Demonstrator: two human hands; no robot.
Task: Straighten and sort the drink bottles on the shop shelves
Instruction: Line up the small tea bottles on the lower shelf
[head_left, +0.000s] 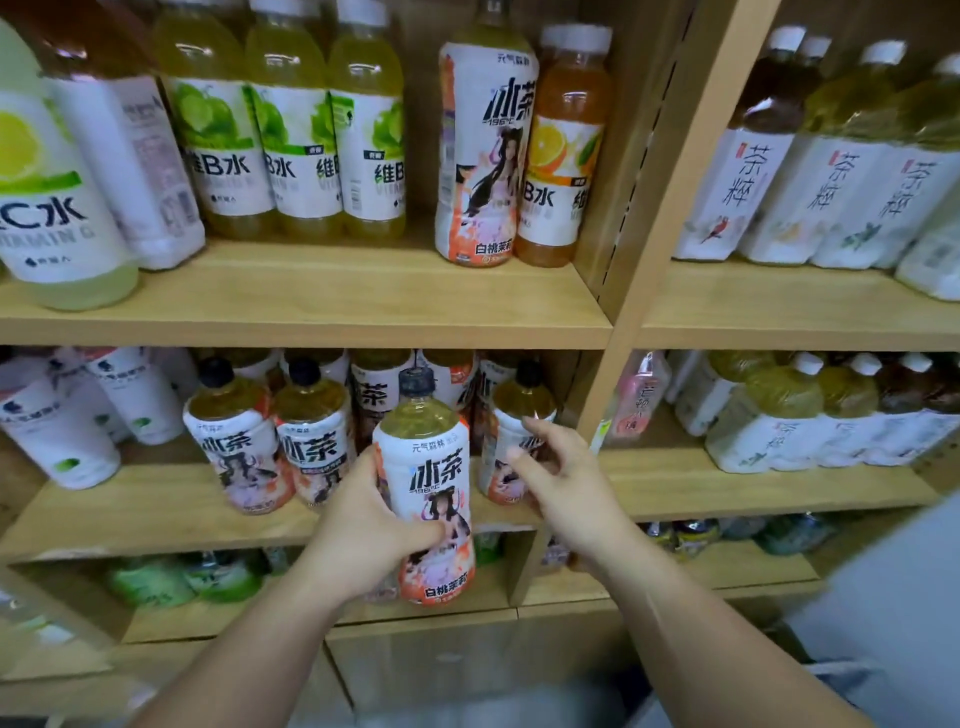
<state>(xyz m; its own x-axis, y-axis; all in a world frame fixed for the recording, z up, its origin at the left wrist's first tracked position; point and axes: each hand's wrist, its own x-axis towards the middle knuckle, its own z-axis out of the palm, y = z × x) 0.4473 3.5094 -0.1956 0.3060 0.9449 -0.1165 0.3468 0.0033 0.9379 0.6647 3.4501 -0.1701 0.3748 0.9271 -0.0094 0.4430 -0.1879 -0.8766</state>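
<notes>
Left hand (363, 525) wraps the iced tea bottle (423, 478), held upright just off the middle shelf (156, 509), label outward, likely to join 3 front-row lookalikes. Right hand (561, 478), fingers spread, at the rightmost shelf bottle (519, 400); contact unclear, probably making room.

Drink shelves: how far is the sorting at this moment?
Done: three green bottles on the upper shelf stand together in a row. In hand: the left hand grips an iced tea bottle; the right hand is open beside it. Left: one matching iced tea bottle stands on the upper shelf among other drinks, and a brown bottle there leans.
</notes>
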